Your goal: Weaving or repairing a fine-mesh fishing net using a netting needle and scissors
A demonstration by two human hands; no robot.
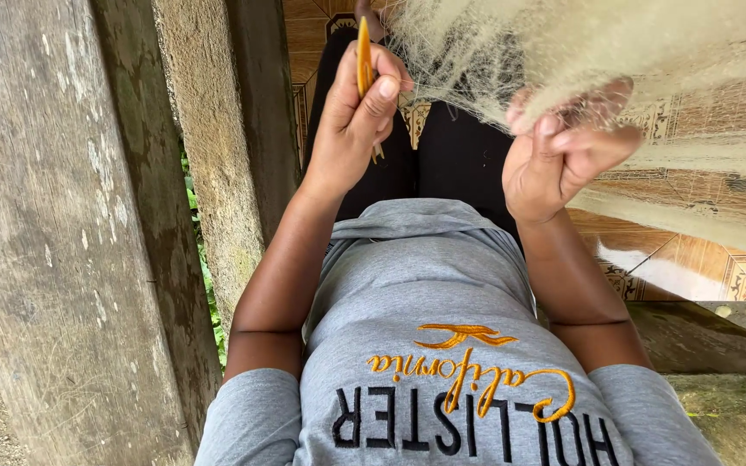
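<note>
Patterned tile floor carries pale fishing net draped over it

Both hands raised, fingers curled

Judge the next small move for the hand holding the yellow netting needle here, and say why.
Probably carry the yellow needle across to the net bunched in the right hand and pass it through a mesh there. The left hand has the needle pinched upright, apart from the net, with a thin line running toward it, and the right hand's grip holds the mesh gathered and raised.
</note>
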